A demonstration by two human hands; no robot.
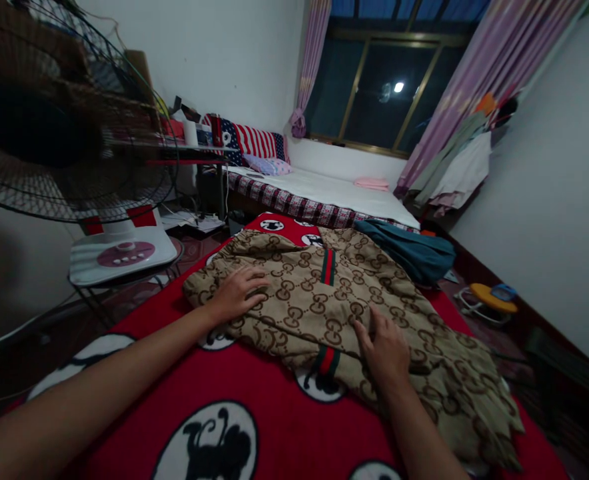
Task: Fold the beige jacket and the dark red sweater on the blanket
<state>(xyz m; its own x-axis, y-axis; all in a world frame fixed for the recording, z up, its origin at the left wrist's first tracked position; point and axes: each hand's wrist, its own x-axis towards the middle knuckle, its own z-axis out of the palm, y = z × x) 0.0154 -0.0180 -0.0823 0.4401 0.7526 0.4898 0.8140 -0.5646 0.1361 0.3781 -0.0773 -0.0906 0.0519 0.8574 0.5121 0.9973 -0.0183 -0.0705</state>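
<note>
Forearms, fingers slightly apart on patterned garment, long axis seemingly far left to near right

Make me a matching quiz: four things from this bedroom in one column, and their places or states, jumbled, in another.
1. Monogrammed garment
2. Teal cloth
3. Electric fan
4. Stars-and-stripes pillow

A. At one end of the far bed
B. Bunched up beyond the garment
C. Spread on the red blanket, under the left hand and right hand
D. At the picture's left edge

Pairs: 1-C, 2-B, 3-D, 4-A
</note>
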